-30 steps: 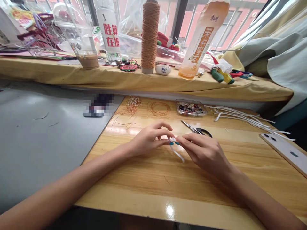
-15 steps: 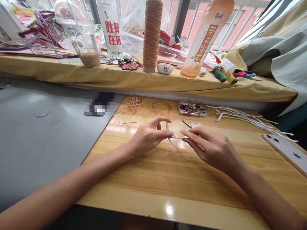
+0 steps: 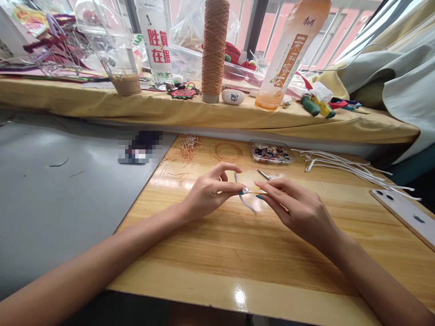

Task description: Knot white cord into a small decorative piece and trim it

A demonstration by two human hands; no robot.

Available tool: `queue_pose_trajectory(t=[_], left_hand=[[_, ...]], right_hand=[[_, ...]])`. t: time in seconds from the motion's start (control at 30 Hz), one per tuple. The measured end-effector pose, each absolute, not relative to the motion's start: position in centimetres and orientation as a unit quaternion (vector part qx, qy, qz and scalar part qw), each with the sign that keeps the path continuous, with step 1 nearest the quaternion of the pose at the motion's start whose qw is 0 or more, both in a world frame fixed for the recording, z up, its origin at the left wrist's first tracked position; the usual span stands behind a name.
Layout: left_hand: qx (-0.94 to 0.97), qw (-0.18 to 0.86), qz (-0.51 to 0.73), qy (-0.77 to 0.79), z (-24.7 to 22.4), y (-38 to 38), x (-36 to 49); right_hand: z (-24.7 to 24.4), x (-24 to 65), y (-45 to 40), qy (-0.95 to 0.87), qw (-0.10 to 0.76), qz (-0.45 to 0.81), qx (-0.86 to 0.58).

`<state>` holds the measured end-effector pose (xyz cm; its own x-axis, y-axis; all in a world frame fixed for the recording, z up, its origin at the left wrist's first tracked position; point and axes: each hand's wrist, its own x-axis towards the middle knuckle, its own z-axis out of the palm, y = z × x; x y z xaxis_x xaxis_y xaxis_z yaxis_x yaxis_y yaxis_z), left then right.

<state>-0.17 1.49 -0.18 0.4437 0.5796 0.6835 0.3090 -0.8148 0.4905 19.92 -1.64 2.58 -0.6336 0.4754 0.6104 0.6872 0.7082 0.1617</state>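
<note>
Between finger and thumb, my left hand [image 3: 212, 188] pinches a white cord [image 3: 249, 207] at a small coiled knot or loop. One end of the cord stands up beside the index finger, and the other hangs down over the wood. My right hand [image 3: 294, 201] is closed on a thin yellowish thread [image 3: 252, 190] that runs across to the white loop, stretched between both hands. What exactly sits in the right fingertips is too small to make out. Scissors [image 3: 264, 174] lie just beyond the right hand, their handles hidden behind it.
Beyond the hands lie an orange thread bundle [image 3: 188, 148], a coil of orange cord [image 3: 227, 152], and a clear box of beads [image 3: 272, 152]. White cords [image 3: 350, 167] and a phone [image 3: 404, 217] are at the right. Bottles and a thread spool [image 3: 215, 54] stand on the ledge behind.
The hands keep almost the same place. The white loop has turned slightly between the left fingers, and the cord's hanging end has swung a little to the right. The thread shows more plainly.
</note>
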Motion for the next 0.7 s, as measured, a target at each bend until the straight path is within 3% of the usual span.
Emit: queue_pose_trajectory(t=[0.7], left_hand=[[0.856,0.164,0.392,0.294,-0.41,1.53,-0.01]], right_hand=[[2.39,19.85,-1.84,-0.885,0.239,-0.273,-0.293]])
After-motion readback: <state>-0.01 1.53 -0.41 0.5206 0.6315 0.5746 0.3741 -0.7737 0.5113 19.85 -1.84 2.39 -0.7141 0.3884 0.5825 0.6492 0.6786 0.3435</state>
